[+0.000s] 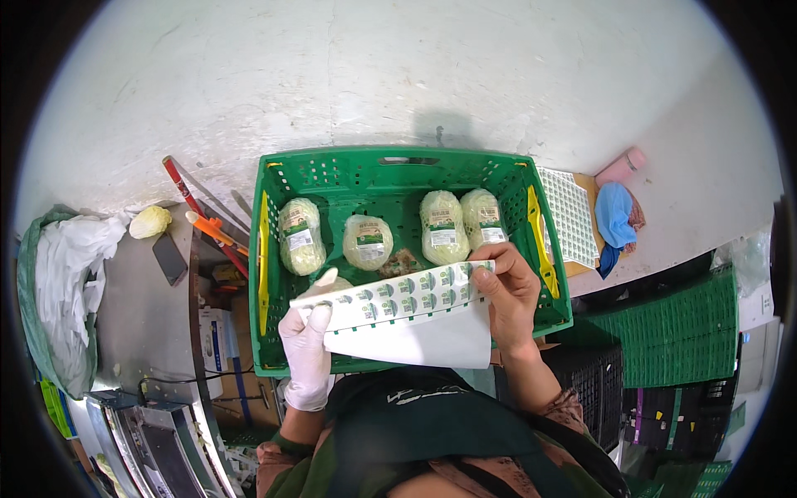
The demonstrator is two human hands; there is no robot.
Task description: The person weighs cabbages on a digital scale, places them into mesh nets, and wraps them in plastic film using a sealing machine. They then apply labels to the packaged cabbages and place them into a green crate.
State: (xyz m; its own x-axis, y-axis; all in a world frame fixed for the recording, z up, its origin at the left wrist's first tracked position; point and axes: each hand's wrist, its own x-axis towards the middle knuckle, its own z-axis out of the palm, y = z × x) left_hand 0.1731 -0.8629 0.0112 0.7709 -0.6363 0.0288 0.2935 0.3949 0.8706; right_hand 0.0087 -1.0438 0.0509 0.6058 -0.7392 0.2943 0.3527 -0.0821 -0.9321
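Note:
A sheet of round printed stickers (pixel 408 299) is stretched between my hands, its lower part blank white. My left hand (pixel 306 352), in a white glove, pinches the left end. The right end is between the thumb and fingers of my bare right hand (pixel 512 299). Beneath the sheet stands a green plastic crate (pixel 348 163) with yellow side handles. Several plastic-wrapped, labelled Chinese cabbages lie inside: one at the left (pixel 301 236), one near the middle (pixel 368 241), two side by side at the right (pixel 443 227). Another pale thing (pixel 341 283) is partly hidden behind my left hand.
On the left steel table lie a phone (pixel 169 258), an unwrapped cabbage (pixel 150 222) and a green bag of white film (pixel 75 274). More sticker sheets (pixel 570 218), a blue cloth (pixel 613 215) and a pink bottle (pixel 619 167) lie right. Stacked green crates (pixel 672 333) stand lower right.

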